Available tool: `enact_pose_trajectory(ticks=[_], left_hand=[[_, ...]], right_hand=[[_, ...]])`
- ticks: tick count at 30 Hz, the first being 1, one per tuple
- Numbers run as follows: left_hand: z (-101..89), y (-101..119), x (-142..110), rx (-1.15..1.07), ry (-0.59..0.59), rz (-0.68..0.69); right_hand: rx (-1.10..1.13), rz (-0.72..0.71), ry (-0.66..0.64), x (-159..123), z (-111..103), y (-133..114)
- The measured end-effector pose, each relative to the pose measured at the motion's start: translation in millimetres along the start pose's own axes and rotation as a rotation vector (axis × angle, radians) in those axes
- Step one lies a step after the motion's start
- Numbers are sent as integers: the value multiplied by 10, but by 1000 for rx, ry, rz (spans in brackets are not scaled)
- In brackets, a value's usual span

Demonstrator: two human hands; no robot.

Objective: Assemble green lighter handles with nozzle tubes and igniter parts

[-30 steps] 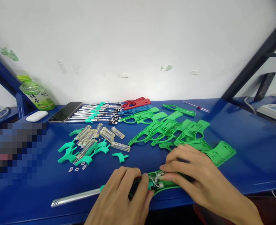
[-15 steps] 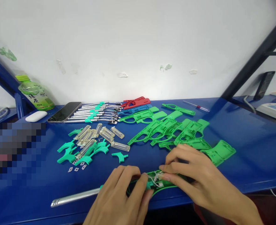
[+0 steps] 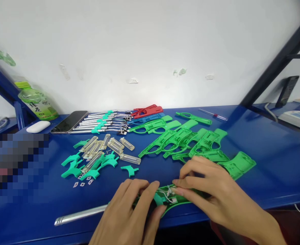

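Observation:
My left hand [image 3: 129, 211] is closed around a green lighter shell half [image 3: 175, 205] at the table's front edge. A silver metal tube [image 3: 81, 215] sticks out of the shell to the left. Inside the open shell lie a teal trigger [image 3: 159, 199] and a white wire [image 3: 167, 195] with a small white end piece. My right hand [image 3: 208, 187] presses thumb and fingers together on a small clear part [image 3: 172, 190] at the shell's right portion; the fingers partly hide it. Past my right hand, more green shell halves [image 3: 208, 144] lie in a pile.
Clear fuel tanks [image 3: 130, 159], teal triggers [image 3: 72, 169] and tiny white pieces [image 3: 82, 184] lie left of centre. Behind them are metal tubes with wires [image 3: 94, 124], a phone [image 3: 70, 121], a white case [image 3: 38, 127] and a bottle [image 3: 37, 102]. A screwdriver [image 3: 213, 115] lies at the back right.
My left thumb and index finger have spread slightly apart, showing more of the teal trigger. My right hand stays at the same spot in the shell.

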State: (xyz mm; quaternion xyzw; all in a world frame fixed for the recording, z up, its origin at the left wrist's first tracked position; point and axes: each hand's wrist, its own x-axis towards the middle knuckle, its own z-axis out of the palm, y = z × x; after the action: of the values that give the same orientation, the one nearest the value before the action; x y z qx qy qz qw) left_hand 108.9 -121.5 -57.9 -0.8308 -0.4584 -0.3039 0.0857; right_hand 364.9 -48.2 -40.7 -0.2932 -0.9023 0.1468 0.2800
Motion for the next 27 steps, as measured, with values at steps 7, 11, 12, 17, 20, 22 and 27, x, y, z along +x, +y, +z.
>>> enact_pose_trajectory(ticks=[7, 11, 12, 17, 20, 22, 27], left_hand=[[-13, 10, 53, -69, -8, 0], [-12, 11, 74, -78, -3, 5], [-11, 11, 75, -79, -4, 9], [-2, 9, 46, -118, -24, -23], [6, 5, 22, -108, -29, -19], [7, 0, 16, -97, -45, -14], [-9, -12, 39, -56, -121, 25]], right_hand=[[2, 5, 7, 3, 2, 1], [-4, 2, 8, 5, 3, -1], [-5, 0, 8, 6, 3, -1], [-9, -1, 5, 14, 1, 0], [6, 8, -1, 17, -1, 4], [16, 21, -4, 17, -1, 8], [24, 46, -17, 15, 6, 13]])
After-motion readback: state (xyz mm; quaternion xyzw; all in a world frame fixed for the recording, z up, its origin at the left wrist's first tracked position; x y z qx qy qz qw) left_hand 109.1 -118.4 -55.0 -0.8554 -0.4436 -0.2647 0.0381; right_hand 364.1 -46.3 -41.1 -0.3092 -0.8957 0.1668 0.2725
